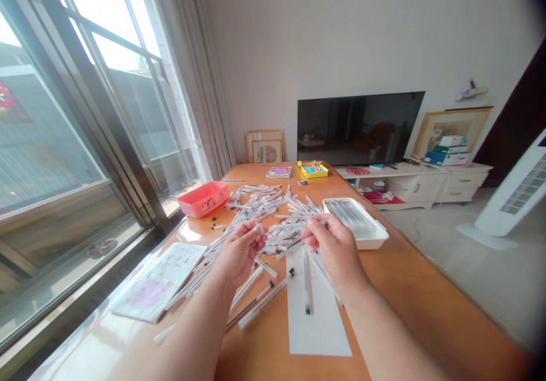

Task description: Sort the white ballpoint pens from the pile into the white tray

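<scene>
My left hand [245, 247] is closed in a pinch over the pile, and a small whitish, translucent piece shows at its fingertips; its kind is unclear. To the right of it, my right hand [335, 247] pinches a pen, whose black end [325, 223] sticks out past the fingers; the rest is mostly covered. Between and beyond the hands spreads a heap of clear pen barrels [264, 202]. One pen with a black end [307, 284] lies on a sheet of white paper [318, 332] below my right hand. A loose black cap [291, 272] rests at the paper's edge.
A white tray [373, 243] with several pens stands right of my right hand. At the left are a red basket [200, 202] and a notebook [156, 290]. A yellow box [319, 172] and a booklet [278, 172] lie at the table's far end.
</scene>
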`<state>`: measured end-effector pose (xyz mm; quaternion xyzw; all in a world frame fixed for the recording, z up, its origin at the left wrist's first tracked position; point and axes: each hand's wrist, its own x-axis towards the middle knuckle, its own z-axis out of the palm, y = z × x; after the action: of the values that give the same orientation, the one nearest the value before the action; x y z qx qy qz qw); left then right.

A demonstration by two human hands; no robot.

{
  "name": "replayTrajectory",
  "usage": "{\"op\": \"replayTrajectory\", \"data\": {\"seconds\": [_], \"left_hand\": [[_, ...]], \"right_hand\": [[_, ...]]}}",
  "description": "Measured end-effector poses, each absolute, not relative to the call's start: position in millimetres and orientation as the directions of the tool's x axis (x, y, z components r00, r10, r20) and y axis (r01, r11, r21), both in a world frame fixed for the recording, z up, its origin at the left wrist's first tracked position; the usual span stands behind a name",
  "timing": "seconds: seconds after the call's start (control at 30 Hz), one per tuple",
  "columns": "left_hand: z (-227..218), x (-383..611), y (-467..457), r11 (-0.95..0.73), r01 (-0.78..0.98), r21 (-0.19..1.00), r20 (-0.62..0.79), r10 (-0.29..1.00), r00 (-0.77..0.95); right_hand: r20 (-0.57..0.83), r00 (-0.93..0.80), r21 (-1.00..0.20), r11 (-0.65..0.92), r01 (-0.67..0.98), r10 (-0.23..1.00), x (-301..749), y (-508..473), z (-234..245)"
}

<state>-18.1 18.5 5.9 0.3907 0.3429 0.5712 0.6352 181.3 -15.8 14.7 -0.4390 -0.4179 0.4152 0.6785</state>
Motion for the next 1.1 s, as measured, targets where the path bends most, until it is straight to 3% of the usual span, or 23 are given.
{"op": "replayTrajectory", "data": {"seconds": [0.2,0.83,1.1], "left_hand": [[6.8,-23.7,20.0,0.126,-0.551,0.825,-0.048,0.987,0.155],[8.9,-24.4,15.9,0.122,-0.412,0.903,-0.023,0.971,0.237],[10.1,-23.8,22.0,0.029,-0.561,0.828,-0.029,1.0,0.01]], "right_hand": [[0.207,0.284,-0.933,0.275,-0.23,0.936,178.0,-18.1,16.5],[0.217,0.262,-0.956,0.258,-0.136,0.94,179.0,-18.2,14.9],[0.17,0.022,-0.983,0.171,-0.065,0.985,167.0,-25.4,15.9]]}}
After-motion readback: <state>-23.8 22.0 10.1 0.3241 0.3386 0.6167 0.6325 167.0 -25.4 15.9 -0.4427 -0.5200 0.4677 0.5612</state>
